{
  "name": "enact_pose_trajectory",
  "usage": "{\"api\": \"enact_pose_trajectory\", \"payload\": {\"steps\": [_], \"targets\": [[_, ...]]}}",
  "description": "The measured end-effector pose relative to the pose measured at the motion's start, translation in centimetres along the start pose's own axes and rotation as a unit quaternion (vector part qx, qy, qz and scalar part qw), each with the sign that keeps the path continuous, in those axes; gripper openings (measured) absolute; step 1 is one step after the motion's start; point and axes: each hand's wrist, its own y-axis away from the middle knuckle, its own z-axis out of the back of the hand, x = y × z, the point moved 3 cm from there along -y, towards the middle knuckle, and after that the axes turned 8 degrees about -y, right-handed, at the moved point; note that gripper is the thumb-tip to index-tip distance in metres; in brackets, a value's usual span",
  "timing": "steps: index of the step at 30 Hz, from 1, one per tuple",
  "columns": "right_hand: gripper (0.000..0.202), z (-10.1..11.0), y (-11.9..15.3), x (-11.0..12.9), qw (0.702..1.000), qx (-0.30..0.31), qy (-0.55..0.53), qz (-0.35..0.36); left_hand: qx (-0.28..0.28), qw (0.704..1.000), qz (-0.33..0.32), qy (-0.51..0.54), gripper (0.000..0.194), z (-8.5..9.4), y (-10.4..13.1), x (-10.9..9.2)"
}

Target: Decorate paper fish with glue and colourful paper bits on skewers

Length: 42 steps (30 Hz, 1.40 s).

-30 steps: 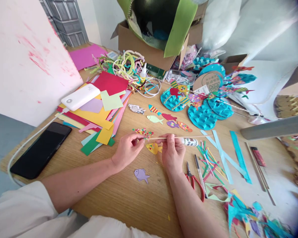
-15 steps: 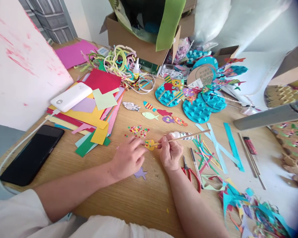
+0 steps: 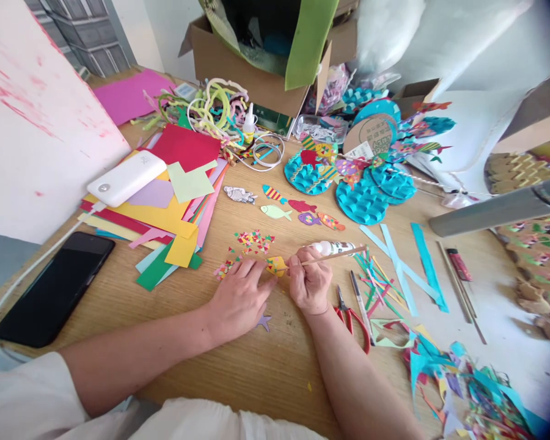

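Note:
My right hand (image 3: 309, 281) is closed around a thin wooden stick (image 3: 334, 255), whose lower tip touches a yellow paper fish (image 3: 275, 266) on the table. Small red and green paper bits dot the fish. My left hand (image 3: 241, 296) lies low at the fish's left side, its thumb and fingertips holding that edge. Just beyond it are small coloured paper triangles (image 3: 254, 241), and more bits lie by its fingertips. A purple paper cutout (image 3: 264, 322) is partly hidden under my left hand. Behind my right hand lies a white glue bottle (image 3: 337, 247).
Finished-looking paper fish (image 3: 275, 212) lie further back, near blue egg-tray discs (image 3: 360, 201). Red-handled pliers (image 3: 352, 324), a pen (image 3: 362, 302) and paper strips (image 3: 401, 269) are to the right. Coloured paper (image 3: 183, 150), a power bank (image 3: 127, 177) and a phone (image 3: 57, 287) are left.
My left hand has lowered and flattened beside the yellow fish, covering more of the purple cutout and uncovering paper bits. The stick in my right hand has shifted left and slightly down.

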Motion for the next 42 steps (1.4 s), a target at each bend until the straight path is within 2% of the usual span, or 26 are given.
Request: {"api": "enact_pose_trajectory", "payload": {"steps": [22,28,31,42], "targets": [[0.023,-0.3,-0.22,0.12,0.999,0.027,0.016,0.009,0.004,1.0,0.007,0.019,0.035,0.14,-0.02,0.04],[0.024,-0.35,-0.29,0.2,0.999,0.034,0.016,0.011,0.0,0.999,0.011,0.034,0.029,0.05,-0.15,0.1],[0.024,-0.34,-0.32,0.24,0.999,0.032,0.012,0.009,-0.01,0.999,0.017,0.038,0.035,-0.06,-0.24,0.18],[0.023,-0.26,-0.29,0.15,0.999,0.029,0.021,-0.015,0.0,1.0,0.015,0.004,0.034,-0.09,-0.51,0.19]]}}
